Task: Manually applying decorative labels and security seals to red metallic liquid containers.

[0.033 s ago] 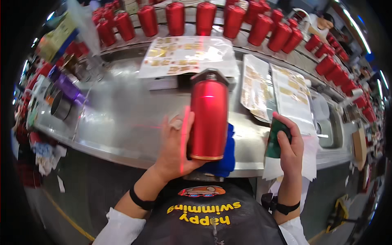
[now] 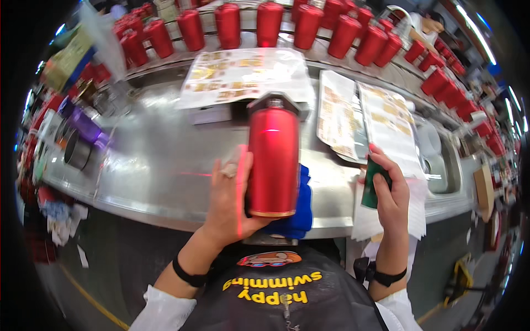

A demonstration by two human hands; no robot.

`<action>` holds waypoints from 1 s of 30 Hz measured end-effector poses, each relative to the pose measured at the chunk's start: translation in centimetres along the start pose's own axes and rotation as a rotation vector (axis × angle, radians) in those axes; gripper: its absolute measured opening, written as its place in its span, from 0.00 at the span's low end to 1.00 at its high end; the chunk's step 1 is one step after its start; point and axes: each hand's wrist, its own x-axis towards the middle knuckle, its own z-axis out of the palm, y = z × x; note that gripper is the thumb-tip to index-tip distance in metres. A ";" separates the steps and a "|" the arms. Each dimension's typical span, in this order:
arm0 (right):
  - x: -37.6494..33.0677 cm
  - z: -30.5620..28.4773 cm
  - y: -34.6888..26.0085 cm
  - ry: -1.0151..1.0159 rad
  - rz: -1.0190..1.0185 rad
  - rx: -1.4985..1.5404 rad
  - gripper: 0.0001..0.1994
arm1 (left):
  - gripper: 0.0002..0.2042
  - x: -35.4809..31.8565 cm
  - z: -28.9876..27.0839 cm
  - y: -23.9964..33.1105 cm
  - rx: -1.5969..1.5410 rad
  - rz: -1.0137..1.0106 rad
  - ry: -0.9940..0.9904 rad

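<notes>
A glossy red metal bottle body (image 2: pixel 273 160) stands out in front of me, with a gold-coloured lower rim. Its far end meets a dark angular block (image 2: pixel 273 103). My left hand (image 2: pixel 225 193) is against the bottle's left side, thumb round its lower end; some of the grip is hidden behind it. A pale wrap or ring is on one finger, and a red light line crosses the hand. To the right, my right hand (image 2: pixel 391 185) pinches a flat dark-green piece (image 2: pixel 372 182) between thumb and fingers. Blue cloth (image 2: pixel 301 212) lies beside and beneath the bottle.
Sheets with gold-coloured prints lie on the steel bench: a wide sheet (image 2: pixel 248 74) behind the bottle, narrower sheets (image 2: pixel 386 116) at right. Red bottles (image 2: pixel 229 26) line the curved back. A sink (image 2: pixel 444 171) is far right, a purple bottle (image 2: pixel 83 124) far left. Another person (image 2: pixel 422 27) works beyond.
Nearly everything, bottle and left hand included, sits slightly farther left in the picture. The green piece now shows narrower in my right hand. Both grips look the same.
</notes>
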 end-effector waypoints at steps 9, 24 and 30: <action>9.7 -11.9 3.6 -0.155 -0.192 -0.998 0.19 | 0.54 0.3 1.0 0.1 -0.221 -0.021 0.036; 23.4 -6.2 10.9 -0.721 0.151 -1.400 0.20 | 0.57 -0.1 1.8 -0.5 -0.434 -0.076 -0.016; 19.1 -8.2 11.5 -0.614 0.041 -1.227 0.18 | 0.59 0.4 1.9 -0.5 -0.431 -0.097 -0.040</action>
